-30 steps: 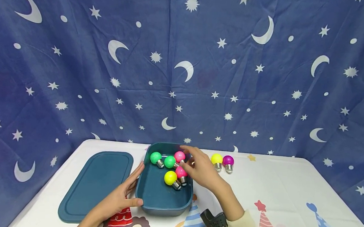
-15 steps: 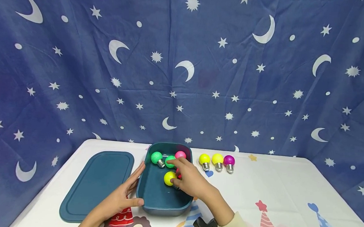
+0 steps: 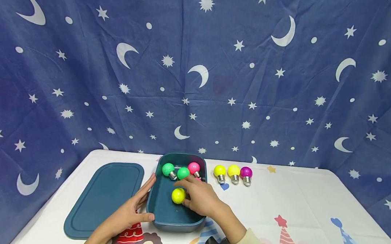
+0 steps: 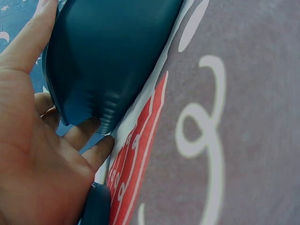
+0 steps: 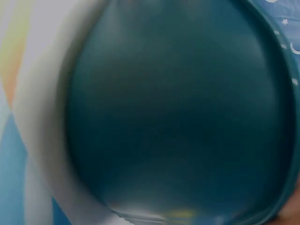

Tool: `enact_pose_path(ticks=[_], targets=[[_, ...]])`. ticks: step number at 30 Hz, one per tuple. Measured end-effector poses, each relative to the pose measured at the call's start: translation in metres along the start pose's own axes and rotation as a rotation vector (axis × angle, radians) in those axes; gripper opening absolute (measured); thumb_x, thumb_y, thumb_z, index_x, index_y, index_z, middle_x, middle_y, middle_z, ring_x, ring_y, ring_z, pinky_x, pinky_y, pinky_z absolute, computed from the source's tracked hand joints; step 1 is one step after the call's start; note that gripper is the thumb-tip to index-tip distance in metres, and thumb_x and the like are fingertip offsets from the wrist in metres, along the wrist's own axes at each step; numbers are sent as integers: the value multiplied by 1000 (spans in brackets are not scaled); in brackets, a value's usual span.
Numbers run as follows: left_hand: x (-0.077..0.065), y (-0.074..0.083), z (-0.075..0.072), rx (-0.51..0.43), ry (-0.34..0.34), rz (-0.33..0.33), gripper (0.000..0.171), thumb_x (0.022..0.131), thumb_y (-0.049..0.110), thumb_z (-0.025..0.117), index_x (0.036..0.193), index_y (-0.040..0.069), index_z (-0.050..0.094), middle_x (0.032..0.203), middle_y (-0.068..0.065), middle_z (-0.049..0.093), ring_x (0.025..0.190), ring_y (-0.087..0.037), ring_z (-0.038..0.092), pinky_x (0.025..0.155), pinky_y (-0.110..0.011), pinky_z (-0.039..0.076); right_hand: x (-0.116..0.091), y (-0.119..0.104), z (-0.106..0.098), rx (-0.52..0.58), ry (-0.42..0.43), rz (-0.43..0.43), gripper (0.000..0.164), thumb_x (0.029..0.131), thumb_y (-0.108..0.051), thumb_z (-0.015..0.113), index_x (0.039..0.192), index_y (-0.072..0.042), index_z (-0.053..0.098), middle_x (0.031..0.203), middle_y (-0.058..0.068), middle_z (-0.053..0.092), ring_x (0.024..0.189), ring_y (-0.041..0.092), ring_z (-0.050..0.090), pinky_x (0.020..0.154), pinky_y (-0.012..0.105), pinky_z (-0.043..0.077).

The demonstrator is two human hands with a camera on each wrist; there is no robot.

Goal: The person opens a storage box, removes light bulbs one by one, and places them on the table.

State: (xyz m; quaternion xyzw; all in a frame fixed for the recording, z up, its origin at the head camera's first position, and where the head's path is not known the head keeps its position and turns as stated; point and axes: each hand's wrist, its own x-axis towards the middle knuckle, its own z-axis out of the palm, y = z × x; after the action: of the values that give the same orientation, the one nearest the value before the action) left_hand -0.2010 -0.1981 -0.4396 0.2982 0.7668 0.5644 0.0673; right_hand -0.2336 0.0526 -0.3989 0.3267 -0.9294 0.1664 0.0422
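Note:
In the head view a dark teal box point(image 3: 163, 214) stands on the table with several coloured light bulbs inside. My left hand point(image 3: 129, 214) rests along its left wall, fingers extended and thumb at the near corner; the left wrist view shows the same hand point(image 4: 51, 154) against the outside. My right hand point(image 3: 200, 196) is down in the box, its fingers and thumb curled round a yellow bulb point(image 3: 178, 196), whose base they hide. Two green bulbs point(image 3: 168, 169) and a pink bulb point(image 3: 194, 168) lie at the far end. Another pink bulb is mostly covered by the right hand.
To the left lies a flat teal lid point(image 3: 104, 198). Two yellow bulbs point(image 3: 219, 170) and a purple bulb point(image 3: 246, 172) lie in a row right of the box. A blue star-and-moon curtain point(image 3: 193, 82) hangs behind the white patterned table point(image 3: 300, 201).
A yellow bulb came to lie on the table right of the box. My right hand moved back into the box; the yellow bulb there shifted slightly left and nearer. The left hand stayed put.

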Motion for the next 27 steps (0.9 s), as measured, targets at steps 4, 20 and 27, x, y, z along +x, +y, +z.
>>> enact_pose_path(ticks=[4, 20, 27], targets=[[0, 0, 0, 9, -1, 1, 90, 78, 3, 67, 144, 26, 9, 149, 2, -1, 130, -32, 17, 96, -18, 27, 0, 0, 3, -56, -1, -10, 47, 74, -24, 72, 118, -30, 58, 112, -4, 53, 74, 5, 50, 58, 26, 43], [0, 0, 0, -1, 5, -3, 90, 78, 2, 66, 144, 25, 9, 149, 3, -2, 131, -25, 15, 97, -19, 26, 0, -2, 4, -103, -48, -40, 48, 76, -34, 69, 121, -36, 54, 98, -12, 62, 82, 4, 55, 58, 28, 43], [0, 0, 0, -14, 4, -13, 90, 78, 2, 66, 144, 27, 10, 149, 3, -1, 131, -28, 16, 96, -17, 27, 0, -2, 5, -88, -14, -13, 48, 75, -32, 70, 120, -31, 55, 100, -9, 62, 86, 7, 55, 62, 32, 45]])
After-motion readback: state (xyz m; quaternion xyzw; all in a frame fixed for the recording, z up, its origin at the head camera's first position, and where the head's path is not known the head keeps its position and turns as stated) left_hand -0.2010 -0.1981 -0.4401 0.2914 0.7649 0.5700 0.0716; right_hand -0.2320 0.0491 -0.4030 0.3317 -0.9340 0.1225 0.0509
